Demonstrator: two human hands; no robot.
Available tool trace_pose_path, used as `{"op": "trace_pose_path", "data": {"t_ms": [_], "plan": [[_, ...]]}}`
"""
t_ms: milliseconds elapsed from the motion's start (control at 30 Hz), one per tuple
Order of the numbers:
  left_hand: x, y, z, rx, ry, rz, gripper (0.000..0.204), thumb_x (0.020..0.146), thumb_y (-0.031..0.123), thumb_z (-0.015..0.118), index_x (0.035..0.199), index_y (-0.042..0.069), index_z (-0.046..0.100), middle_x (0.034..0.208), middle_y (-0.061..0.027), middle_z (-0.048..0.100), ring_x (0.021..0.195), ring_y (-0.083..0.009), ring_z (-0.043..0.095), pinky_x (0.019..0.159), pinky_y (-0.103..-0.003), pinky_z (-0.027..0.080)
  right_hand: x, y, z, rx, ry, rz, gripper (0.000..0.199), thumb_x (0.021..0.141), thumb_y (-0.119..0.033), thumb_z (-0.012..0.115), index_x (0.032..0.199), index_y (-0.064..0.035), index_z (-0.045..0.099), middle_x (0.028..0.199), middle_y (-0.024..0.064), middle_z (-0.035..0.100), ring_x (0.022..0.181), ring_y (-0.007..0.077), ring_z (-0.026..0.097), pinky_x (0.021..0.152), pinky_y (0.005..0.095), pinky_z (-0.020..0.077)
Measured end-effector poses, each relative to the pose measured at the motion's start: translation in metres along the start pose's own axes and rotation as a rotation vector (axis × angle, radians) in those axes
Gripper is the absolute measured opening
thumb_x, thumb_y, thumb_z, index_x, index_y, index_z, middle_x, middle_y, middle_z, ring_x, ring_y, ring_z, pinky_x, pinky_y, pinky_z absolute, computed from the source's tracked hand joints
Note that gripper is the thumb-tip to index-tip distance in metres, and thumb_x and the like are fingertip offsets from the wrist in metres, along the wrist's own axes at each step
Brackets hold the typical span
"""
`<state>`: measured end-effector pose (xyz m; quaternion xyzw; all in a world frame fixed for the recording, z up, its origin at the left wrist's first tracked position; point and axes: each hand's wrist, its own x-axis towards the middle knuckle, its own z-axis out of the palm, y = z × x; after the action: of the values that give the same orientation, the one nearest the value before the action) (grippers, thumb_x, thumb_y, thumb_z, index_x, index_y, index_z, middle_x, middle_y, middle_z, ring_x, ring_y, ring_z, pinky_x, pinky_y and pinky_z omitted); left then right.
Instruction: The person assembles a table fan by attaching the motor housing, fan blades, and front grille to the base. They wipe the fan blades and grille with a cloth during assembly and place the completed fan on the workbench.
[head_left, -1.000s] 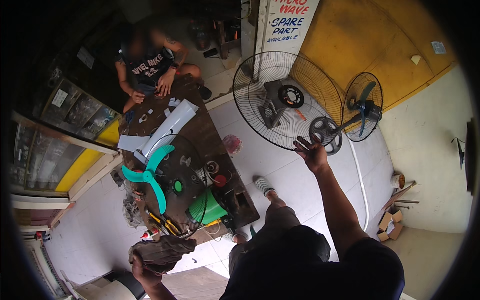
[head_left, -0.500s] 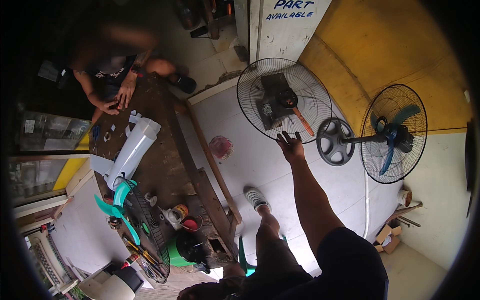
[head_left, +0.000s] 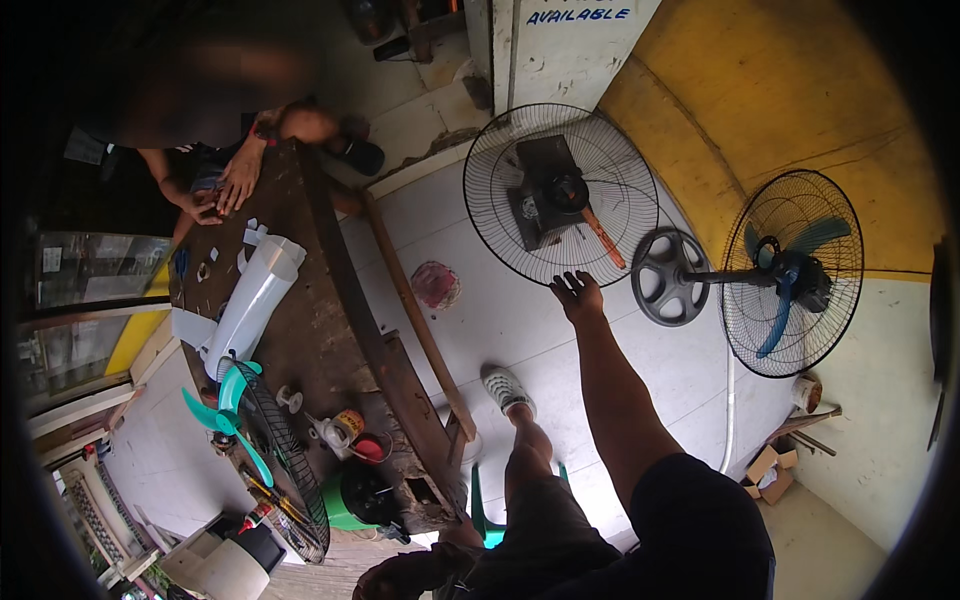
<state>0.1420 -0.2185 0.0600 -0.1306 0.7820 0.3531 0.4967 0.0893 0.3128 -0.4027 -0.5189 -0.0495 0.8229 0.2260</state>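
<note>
My right hand (head_left: 579, 300) is at the near rim of a large round black wire fan guard (head_left: 485, 245). Its fingers are bent over the rim wires and look closed on them. Through the wires I see a black box-shaped fan base (head_left: 540, 165) and an orange-brown strip (head_left: 604, 240); whether these lie inside or behind the guard is unclear. Just right of the hand lies a round black stand base (head_left: 672, 304), joined by a pole to a fan with blue blades (head_left: 785, 290). My left hand is out of view.
A dark wooden workbench (head_left: 330, 310) on the left bears a white rolled sheet (head_left: 255, 300), a teal fan blade (head_left: 235, 400), another guard (head_left: 285, 450) and pots. A person's hands (head_left: 225, 195) work at its far end. A pink basin-like thing (head_left: 436, 285) is on the floor.
My right hand's spread fingers have bent in at the guard's rim. The view has shifted slightly. The other person's hands have moved a little.
</note>
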Motion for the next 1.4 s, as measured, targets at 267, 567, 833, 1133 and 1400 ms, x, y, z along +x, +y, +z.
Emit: {"op": "trace_pose_path", "data": {"t_ms": [267, 567, 833, 1133, 1400], "plan": [[-0.004, -0.016, -0.005, 0.068, 0.038, 0.024, 0.058, 0.107, 0.043, 0.059, 0.138, -0.006, 0.058, 0.122, -0.0167, 0.072, 0.101, -0.0195, 0.068, 0.089, -0.034, 0.054, -0.031, -0.007, 0.018, -0.036, 0.046, 0.019, 0.054, 0.107, -0.019, 0.050, 0.156, -0.0031, 0.031, 0.156, 0.0225, 0.039, 0.138, 0.0500, 0.050, 0.115, 0.0675, 0.0459], [-0.059, -0.032, -0.019, -0.478, -0.161, 0.147, 0.048, 0.109, 0.034, 0.057, 0.141, -0.002, 0.058, 0.085, -0.0014, 0.066, 0.071, -0.0103, 0.060, 0.063, -0.028, 0.048, -0.090, 0.008, -0.021, -0.185, 0.128, 0.054, 0.087, 0.099, -0.032, 0.067, 0.166, -0.0132, 0.015, 0.163, 0.0186, 0.032, 0.140, 0.0464, 0.050, 0.113, 0.0623, 0.0465], [-0.115, -0.106, -0.059, -0.849, 0.177, 0.351, 0.066, 0.108, 0.048, 0.054, 0.149, -0.004, 0.050, 0.122, -0.0131, 0.070, 0.099, -0.0183, 0.069, 0.082, -0.032, 0.056, -0.275, 0.091, 0.023, -1.065, -0.112, -0.489, 0.046, 0.097, -0.011, 0.062, 0.141, -0.0004, 0.053, 0.130, 0.0134, 0.061, 0.114, 0.0264, 0.061, 0.097, 0.0441, 0.0506], [-0.156, -0.268, -0.104, -1.741, 0.340, 0.552, 0.070, 0.102, 0.046, 0.057, 0.150, -0.004, 0.048, 0.145, -0.0249, 0.060, 0.132, -0.0414, 0.060, 0.114, -0.055, 0.046, -0.491, 0.361, 0.237, -1.488, -1.342, -0.973, 0.029, 0.094, -0.012, 0.075, 0.120, -0.0053, 0.066, 0.112, 0.0122, 0.069, 0.099, 0.0219, 0.067, 0.082, 0.0360, 0.0540], [-0.207, -0.408, -0.065, -2.073, 0.653, 0.455, 0.070, 0.103, 0.048, 0.051, 0.155, 0.001, 0.045, 0.154, -0.0226, 0.053, 0.141, -0.0429, 0.052, 0.119, -0.057, 0.040, -0.458, 0.604, 0.223, -1.900, -0.761, -0.119, 0.040, 0.090, -0.034, 0.081, 0.117, -0.0069, 0.069, 0.103, 0.0049, 0.068, 0.089, 0.0213, 0.064, 0.083, 0.0379, 0.0517]]}}
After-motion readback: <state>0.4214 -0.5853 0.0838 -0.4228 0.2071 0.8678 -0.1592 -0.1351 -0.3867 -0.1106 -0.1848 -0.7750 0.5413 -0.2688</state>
